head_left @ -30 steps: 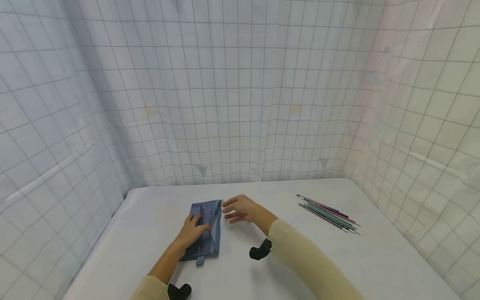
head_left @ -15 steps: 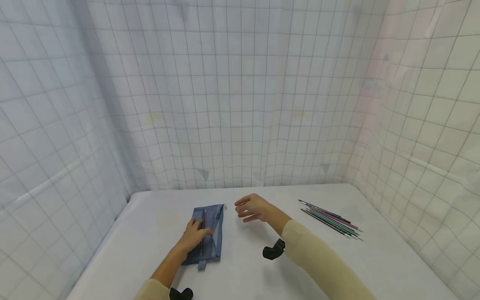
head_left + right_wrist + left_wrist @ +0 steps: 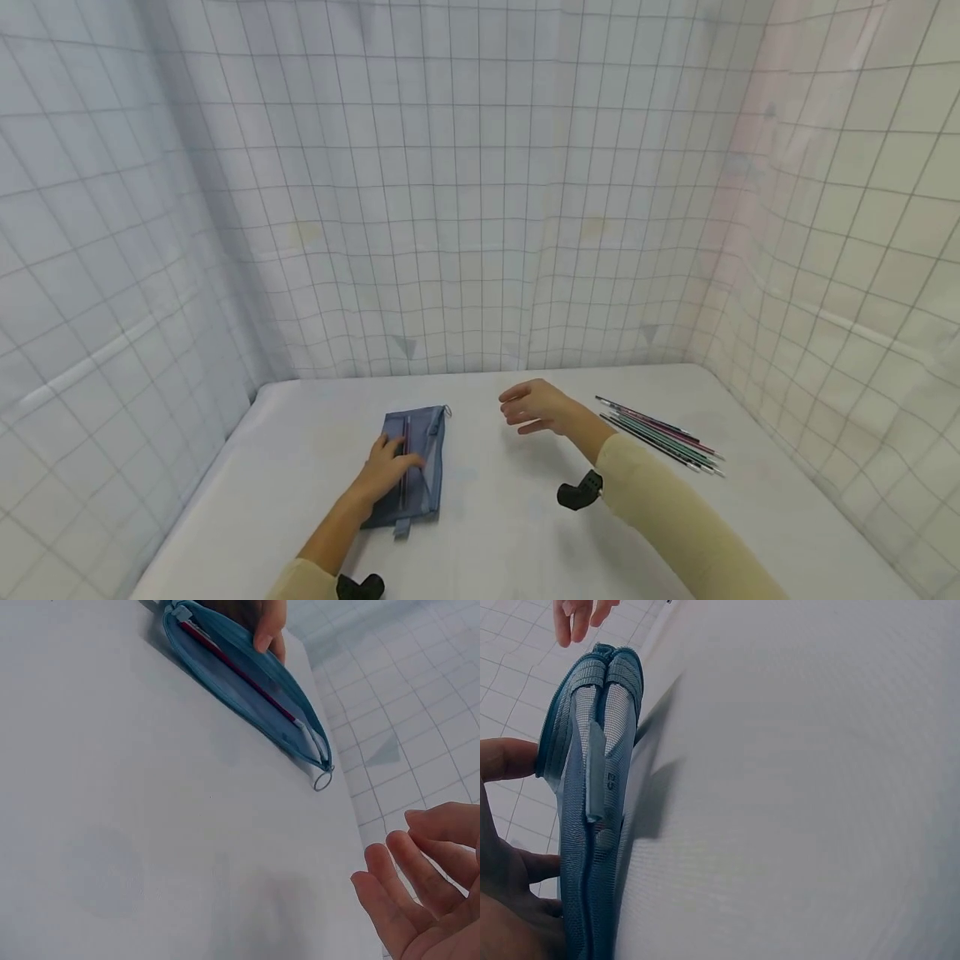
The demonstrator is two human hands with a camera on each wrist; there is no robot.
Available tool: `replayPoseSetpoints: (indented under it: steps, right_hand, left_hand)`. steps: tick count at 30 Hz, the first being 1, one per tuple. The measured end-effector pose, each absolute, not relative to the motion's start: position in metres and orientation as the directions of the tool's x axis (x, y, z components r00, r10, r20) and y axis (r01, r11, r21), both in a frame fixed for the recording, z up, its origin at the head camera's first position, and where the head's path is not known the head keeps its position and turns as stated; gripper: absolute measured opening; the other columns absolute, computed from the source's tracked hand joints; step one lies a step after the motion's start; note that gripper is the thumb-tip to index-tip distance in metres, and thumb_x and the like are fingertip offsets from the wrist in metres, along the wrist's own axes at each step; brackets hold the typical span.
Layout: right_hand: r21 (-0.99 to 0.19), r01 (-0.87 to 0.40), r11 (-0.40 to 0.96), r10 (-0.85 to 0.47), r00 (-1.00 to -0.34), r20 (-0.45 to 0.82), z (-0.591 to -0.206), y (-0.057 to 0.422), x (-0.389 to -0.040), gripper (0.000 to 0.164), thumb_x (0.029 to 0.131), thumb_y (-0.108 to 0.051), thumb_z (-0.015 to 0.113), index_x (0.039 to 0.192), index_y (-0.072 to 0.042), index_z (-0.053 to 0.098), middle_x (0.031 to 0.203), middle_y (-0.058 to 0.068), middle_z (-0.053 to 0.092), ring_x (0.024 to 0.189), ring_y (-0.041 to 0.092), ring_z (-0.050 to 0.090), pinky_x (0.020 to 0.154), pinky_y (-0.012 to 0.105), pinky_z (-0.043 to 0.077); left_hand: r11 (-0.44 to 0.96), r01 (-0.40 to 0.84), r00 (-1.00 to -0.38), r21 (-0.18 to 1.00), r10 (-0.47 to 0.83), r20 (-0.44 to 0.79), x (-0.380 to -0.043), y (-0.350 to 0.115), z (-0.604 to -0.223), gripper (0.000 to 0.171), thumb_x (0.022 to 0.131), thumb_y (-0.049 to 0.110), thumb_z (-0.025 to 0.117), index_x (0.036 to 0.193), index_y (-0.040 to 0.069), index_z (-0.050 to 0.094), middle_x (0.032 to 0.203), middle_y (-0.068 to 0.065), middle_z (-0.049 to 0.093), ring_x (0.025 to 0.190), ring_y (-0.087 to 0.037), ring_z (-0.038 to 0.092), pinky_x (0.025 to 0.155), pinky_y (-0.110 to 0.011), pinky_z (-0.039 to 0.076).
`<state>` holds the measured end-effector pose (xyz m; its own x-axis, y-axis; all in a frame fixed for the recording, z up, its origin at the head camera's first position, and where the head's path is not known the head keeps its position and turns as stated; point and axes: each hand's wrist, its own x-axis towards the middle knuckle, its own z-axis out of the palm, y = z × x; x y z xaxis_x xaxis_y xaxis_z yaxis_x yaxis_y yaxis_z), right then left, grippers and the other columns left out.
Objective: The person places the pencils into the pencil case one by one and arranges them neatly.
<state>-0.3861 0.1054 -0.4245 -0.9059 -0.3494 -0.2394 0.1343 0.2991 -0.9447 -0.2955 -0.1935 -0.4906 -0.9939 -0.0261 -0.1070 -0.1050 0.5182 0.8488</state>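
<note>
A blue zippered pencil case (image 3: 430, 487) lies on the white table, left of centre. My left hand (image 3: 382, 469) is on top of it, gripping its upper layer with the thumb near the zipped edge. In the right wrist view the case (image 3: 247, 701) gapes along its zipper, and a dark red pencil (image 3: 232, 666) with a whitish end lies inside. My right hand (image 3: 540, 407) hovers over the table between the case and a bundle of pencils (image 3: 663, 435), its fingers loosely bent and holding nothing.
The bundle has several thin pencils in black, green and red, fanned out at the table's right side. A small ring (image 3: 323, 779) hangs from the case's zipper end. Grid-patterned white curtains (image 3: 480, 208) enclose the table (image 3: 480, 550) at the back and sides.
My right hand has moved right, away from the case and closer to the pencil bundle. The left hand stays on the case, and the head view has shifted slightly.
</note>
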Motion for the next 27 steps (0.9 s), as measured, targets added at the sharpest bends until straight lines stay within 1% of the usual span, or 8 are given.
replayPoseSetpoints:
  steps: [1,3,7,10,13,19,23,27]
  right_hand:
    - [-0.943,0.128,0.307,-0.348,-0.907,-0.236,-0.425,0.108,-0.387,0.036,0.097,-0.004,0.069,0.132,0.003,0.065,0.119,0.013,0.071,0.115,0.037,0.067,0.086,0.044,0.059]
    - [-0.942,0.127,0.311,-0.349,-0.906,-0.238,-0.427,0.115,-0.389,0.037,0.097,-0.005,0.069,0.133,0.004,0.065,0.123,0.017,0.070,0.117,0.039,0.066,0.086,0.044,0.059]
    - [-0.936,0.116,0.332,-0.341,-0.910,-0.234,-0.430,0.130,-0.391,0.040,0.097,-0.005,0.069,0.135,0.004,0.063,0.126,0.018,0.069,0.113,0.035,0.068,0.087,0.044,0.059]
    - [-0.935,0.115,0.335,-0.331,-0.915,-0.231,-0.430,0.139,-0.391,0.039,0.097,-0.005,0.068,0.135,0.004,0.063,0.126,0.018,0.069,0.114,0.037,0.068,0.086,0.044,0.059]
    - [-0.932,0.118,0.343,-0.324,-0.916,-0.235,-0.427,0.147,-0.389,0.038,0.098,-0.004,0.066,0.135,0.004,0.063,0.129,0.021,0.067,0.118,0.041,0.065,0.086,0.045,0.059]
    - [-0.922,0.107,0.371,-0.318,-0.919,-0.235,-0.425,0.165,-0.386,0.040,0.098,-0.005,0.066,0.136,0.004,0.061,0.134,0.025,0.063,0.119,0.041,0.064,0.088,0.045,0.058]
    - [-0.919,0.100,0.382,-0.298,-0.928,-0.225,-0.423,0.177,-0.387,0.037,0.098,-0.006,0.067,0.134,0.003,0.064,0.131,0.023,0.065,0.119,0.042,0.064,0.088,0.045,0.058]
    - [-0.915,0.095,0.393,-0.287,-0.932,-0.220,-0.420,0.188,-0.387,0.039,0.096,-0.004,0.069,0.134,0.003,0.063,0.130,0.022,0.066,0.120,0.043,0.063,0.088,0.045,0.058]
  left_hand:
    - [0.520,-0.106,-0.994,0.847,-0.027,-0.108,-0.295,-0.194,-0.490,0.090,0.086,0.039,0.066,0.156,-0.008,0.034,0.164,-0.035,0.007,0.147,-0.061,0.009,0.113,-0.075,0.013]
    - [0.529,-0.103,-0.994,0.842,-0.023,-0.107,-0.296,-0.194,-0.489,0.088,0.088,0.037,0.066,0.155,-0.009,0.033,0.163,-0.036,0.006,0.146,-0.062,0.009,0.112,-0.076,0.014]
    - [0.533,-0.123,-0.992,0.837,-0.035,-0.123,-0.298,-0.193,-0.490,0.086,0.089,0.035,0.066,0.156,-0.008,0.033,0.165,-0.034,0.006,0.148,-0.060,0.009,0.112,-0.075,0.014]
    - [0.533,-0.120,-0.992,0.838,-0.036,-0.119,-0.298,-0.193,-0.491,0.086,0.089,0.035,0.066,0.156,-0.007,0.033,0.165,-0.034,0.006,0.148,-0.060,0.009,0.113,-0.075,0.014]
    - [0.528,-0.114,-0.993,0.841,-0.035,-0.113,-0.298,-0.194,-0.491,0.086,0.089,0.034,0.066,0.156,-0.007,0.033,0.165,-0.034,0.007,0.148,-0.059,0.009,0.113,-0.074,0.015]
    - [0.511,-0.122,-0.992,0.851,-0.037,-0.121,-0.296,-0.196,-0.493,0.088,0.088,0.035,0.067,0.157,-0.007,0.033,0.165,-0.033,0.005,0.148,-0.059,0.008,0.113,-0.074,0.014]
    - [0.504,-0.119,-0.992,0.856,-0.034,-0.118,-0.297,-0.196,-0.492,0.087,0.088,0.034,0.067,0.156,-0.008,0.032,0.165,-0.033,0.004,0.149,-0.059,0.008,0.113,-0.074,0.013]
    - [0.509,-0.114,-0.993,0.853,-0.030,-0.115,-0.297,-0.194,-0.490,0.086,0.089,0.034,0.067,0.156,-0.008,0.032,0.165,-0.034,0.005,0.149,-0.059,0.008,0.113,-0.074,0.013]
